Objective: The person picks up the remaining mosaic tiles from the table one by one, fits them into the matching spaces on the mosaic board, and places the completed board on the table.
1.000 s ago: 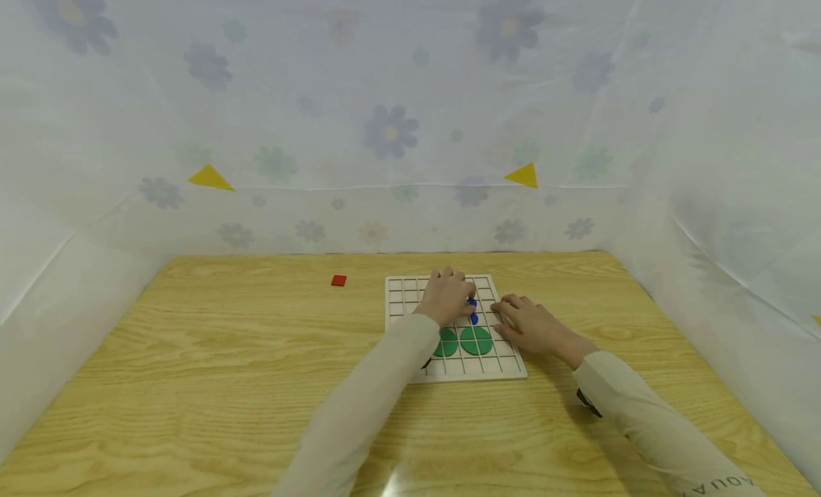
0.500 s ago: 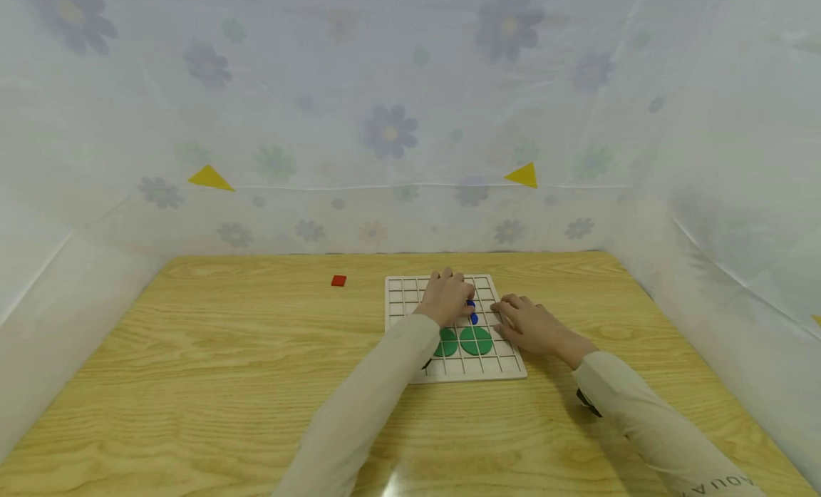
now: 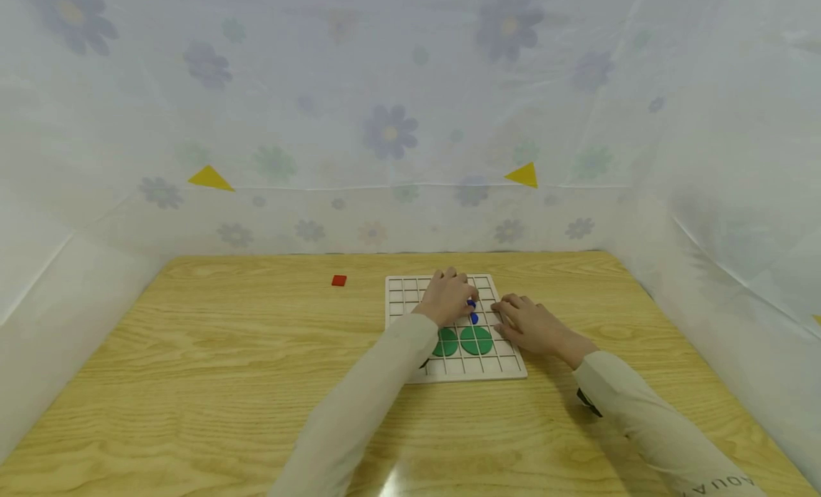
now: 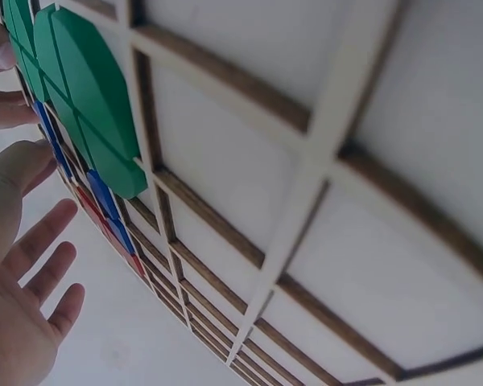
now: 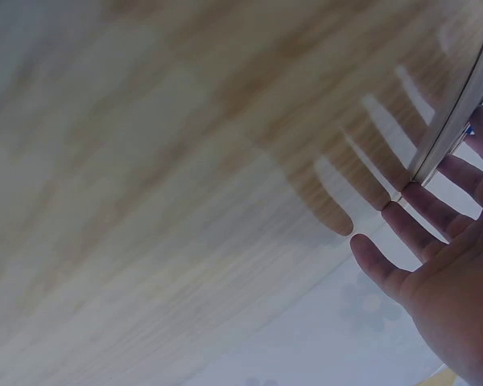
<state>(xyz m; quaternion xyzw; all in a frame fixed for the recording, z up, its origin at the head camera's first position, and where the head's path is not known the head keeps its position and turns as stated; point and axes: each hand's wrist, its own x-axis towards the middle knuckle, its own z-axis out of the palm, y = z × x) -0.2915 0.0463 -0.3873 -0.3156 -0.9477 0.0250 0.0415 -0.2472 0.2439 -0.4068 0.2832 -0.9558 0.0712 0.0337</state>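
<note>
My left hand [image 3: 445, 297] reaches over a pale square board [image 3: 507, 366] with a raised grid. Its thumb and forefinger pinch at a small blue piece [image 3: 471, 303]; its other fingers stretch out, as the left wrist view shows. Just nearer to me lies another small blue piece [image 3: 474, 319]. Two large green discs [image 3: 477, 341] lie in the near part, one partly behind my left sleeve. Red pieces [image 4: 135, 263] and further blue pieces [image 4: 101, 193] show in the left wrist view, hidden from above by the hand. My right hand [image 3: 529, 324] rests with extended fingers at the board's right edge.
A red square piece [image 3: 338, 280] lies on the wood-grain table [image 3: 224, 383], left of the board. White flowered sheeting [image 3: 391, 219] hangs behind and at both sides, with yellow triangles [image 3: 208, 177] on the back sheet.
My left fingers shift slightly around the blue piece, a touch to the right, and its visible shape changes a little. My right hand and the board stay where they were.
</note>
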